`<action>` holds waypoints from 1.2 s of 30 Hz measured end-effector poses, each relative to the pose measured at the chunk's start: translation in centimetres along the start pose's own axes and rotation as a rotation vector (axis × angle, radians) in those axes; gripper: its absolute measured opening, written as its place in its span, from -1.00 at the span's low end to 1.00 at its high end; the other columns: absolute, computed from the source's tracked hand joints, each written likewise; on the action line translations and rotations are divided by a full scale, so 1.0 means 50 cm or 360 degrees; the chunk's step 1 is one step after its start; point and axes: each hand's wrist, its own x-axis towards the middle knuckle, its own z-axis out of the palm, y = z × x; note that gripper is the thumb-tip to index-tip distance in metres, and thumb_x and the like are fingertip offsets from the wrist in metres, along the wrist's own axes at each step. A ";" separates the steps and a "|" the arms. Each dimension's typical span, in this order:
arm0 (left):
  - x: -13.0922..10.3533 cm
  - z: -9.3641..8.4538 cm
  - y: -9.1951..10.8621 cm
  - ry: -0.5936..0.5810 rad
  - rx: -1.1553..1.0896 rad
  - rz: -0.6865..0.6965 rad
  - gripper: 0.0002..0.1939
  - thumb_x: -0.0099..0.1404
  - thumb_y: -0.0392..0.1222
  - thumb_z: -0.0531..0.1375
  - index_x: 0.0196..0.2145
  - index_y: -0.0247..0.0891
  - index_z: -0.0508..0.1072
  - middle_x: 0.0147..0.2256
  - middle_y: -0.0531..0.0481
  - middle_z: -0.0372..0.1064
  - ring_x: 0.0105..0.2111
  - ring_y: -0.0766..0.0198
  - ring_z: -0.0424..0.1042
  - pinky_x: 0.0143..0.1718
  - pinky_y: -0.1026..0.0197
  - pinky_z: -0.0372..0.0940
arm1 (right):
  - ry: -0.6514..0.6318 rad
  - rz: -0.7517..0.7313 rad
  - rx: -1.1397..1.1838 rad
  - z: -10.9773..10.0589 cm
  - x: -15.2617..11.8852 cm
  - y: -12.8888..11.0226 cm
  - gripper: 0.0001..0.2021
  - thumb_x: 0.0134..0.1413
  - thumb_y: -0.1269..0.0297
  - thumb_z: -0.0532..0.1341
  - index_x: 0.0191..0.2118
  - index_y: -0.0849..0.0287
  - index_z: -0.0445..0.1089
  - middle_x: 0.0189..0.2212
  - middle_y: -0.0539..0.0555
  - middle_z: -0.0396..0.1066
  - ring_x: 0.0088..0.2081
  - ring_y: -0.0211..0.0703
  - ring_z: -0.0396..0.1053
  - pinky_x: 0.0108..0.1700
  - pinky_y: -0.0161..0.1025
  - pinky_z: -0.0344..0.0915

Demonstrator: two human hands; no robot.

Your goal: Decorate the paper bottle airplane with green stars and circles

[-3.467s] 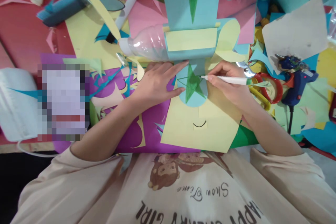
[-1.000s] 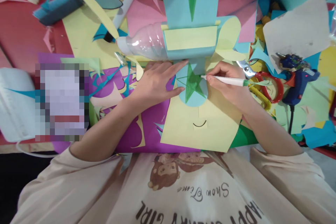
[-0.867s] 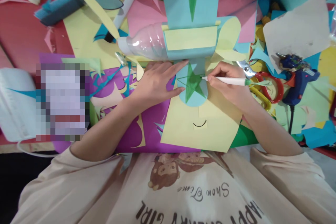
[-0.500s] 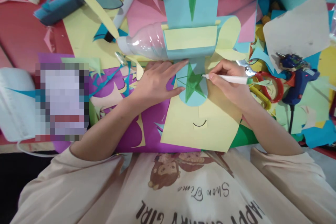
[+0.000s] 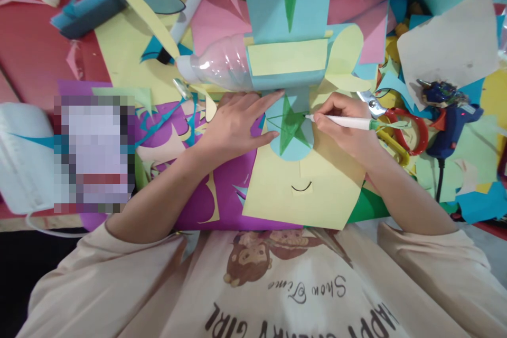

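In my right hand point(image 5: 344, 121) is a white felt-tip marker point(image 5: 352, 122) with a green end, its tip on the right point of a green star point(image 5: 292, 125). The star is drawn on a light-blue paper circle point(image 5: 291, 154), mostly coloured in, with its left point only outlined. My left hand point(image 5: 241, 121) lies flat with fingers spread, fingertips touching the circle's left and upper edge. Beneath the circle is a pale yellow sheet point(image 5: 273, 195) with a small curved black line. Just above lies a clear plastic bottle point(image 5: 225, 62) wrapped in blue and yellow paper.
Red-handled scissors point(image 5: 420, 137) and a blue glue gun point(image 5: 451, 129) lie to the right, among paper scraps. A purple sheet point(image 5: 233, 169) is under the left forearm. At far left stands a white box-like object point(image 5: 24, 163) beside a blurred-out item point(image 5: 97, 153).
The marker and my right hand have shifted very slightly at the star's right point. My left hand stays in place on the circle.
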 end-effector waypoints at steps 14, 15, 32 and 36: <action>0.001 0.001 -0.002 -0.0010 -0.0026 0.0001 -0.37 0.27 0.04 0.13 0.25 -0.17 0.21 -0.15 -0.09 0.38 -0.08 0.03 0.36 0.02 0.01 0.20 | 0.0024 0.0122 0.0186 0.003 0.001 -0.002 -0.82 0.06 0.28 0.29 -0.48 0.12 0.30 -0.54 -0.06 0.31 -0.51 -0.32 0.21 -0.46 -0.27 0.15; 0.001 0.001 -0.002 -0.0009 -0.0022 -0.0003 -0.37 0.27 0.04 0.13 0.25 -0.17 0.22 -0.15 -0.09 0.38 -0.09 0.04 0.36 0.02 0.02 0.20 | 0.0024 0.0116 0.0158 0.003 0.001 -0.001 -0.82 0.05 0.29 0.29 -0.48 0.12 0.29 -0.55 -0.06 0.31 -0.51 -0.32 0.20 -0.47 -0.27 0.14; -0.001 0.003 -0.004 0.0027 0.0071 0.0030 -0.37 0.29 0.09 0.11 0.26 -0.18 0.21 -0.17 -0.09 0.40 -0.11 0.05 0.39 -0.01 0.04 0.22 | -0.0067 0.0036 0.0161 0.001 -0.006 0.000 -0.84 0.01 0.38 0.24 -0.52 0.14 0.27 -0.56 -0.07 0.35 -0.52 -0.32 0.23 -0.48 -0.29 0.10; -0.001 0.001 -0.002 0.0021 0.0052 0.0009 -0.38 0.29 0.07 0.12 0.25 -0.14 0.21 -0.16 -0.08 0.40 -0.10 0.05 0.38 0.00 0.03 0.22 | -0.0073 0.0018 0.0087 0.001 -0.007 0.004 -0.83 0.02 0.37 0.24 -0.52 0.15 0.26 -0.58 -0.08 0.30 -0.53 -0.34 0.19 -0.47 -0.29 0.10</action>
